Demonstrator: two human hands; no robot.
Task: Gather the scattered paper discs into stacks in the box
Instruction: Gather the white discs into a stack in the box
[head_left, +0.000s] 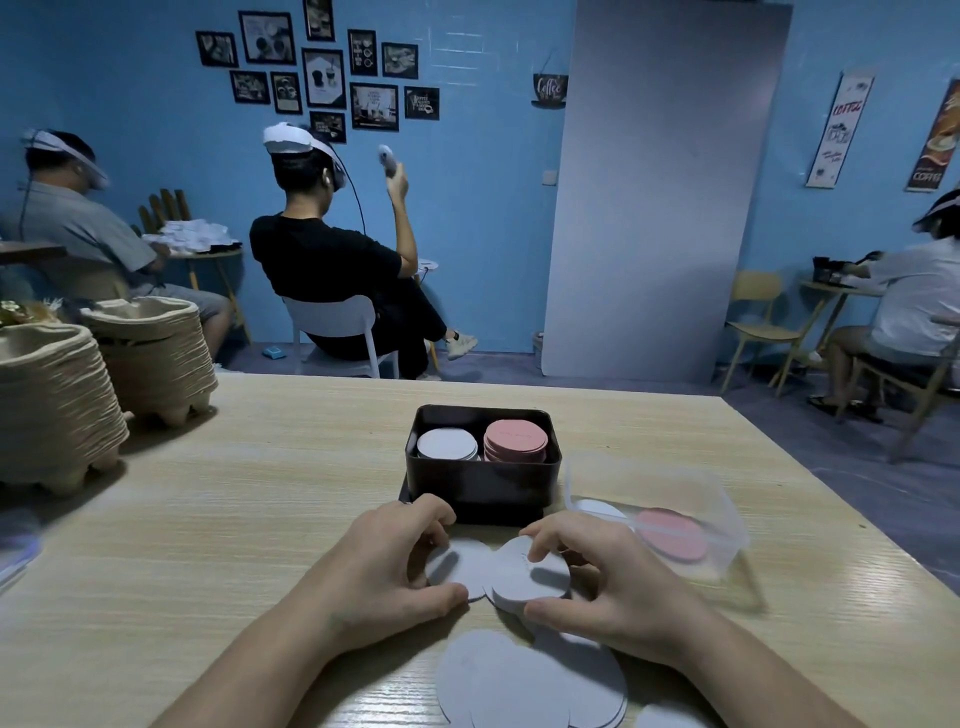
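Note:
A black box (483, 486) stands mid-table with a white disc stack (447, 443) on its left and a pink disc stack (516, 439) on its right. Just in front of it, my left hand (387, 564) pinches a white disc (467, 569) lying on the table. My right hand (597, 577) grips a small pile of white discs (524, 579) between thumb and fingers. More white discs (524, 680) lie scattered near the table's front edge.
A clear plastic lid (670, 519) lies right of the box over a pink disc (672, 535) and a white one. Two tall stacks of pulp trays (57, 405) stand at the table's left. People sit at other tables behind.

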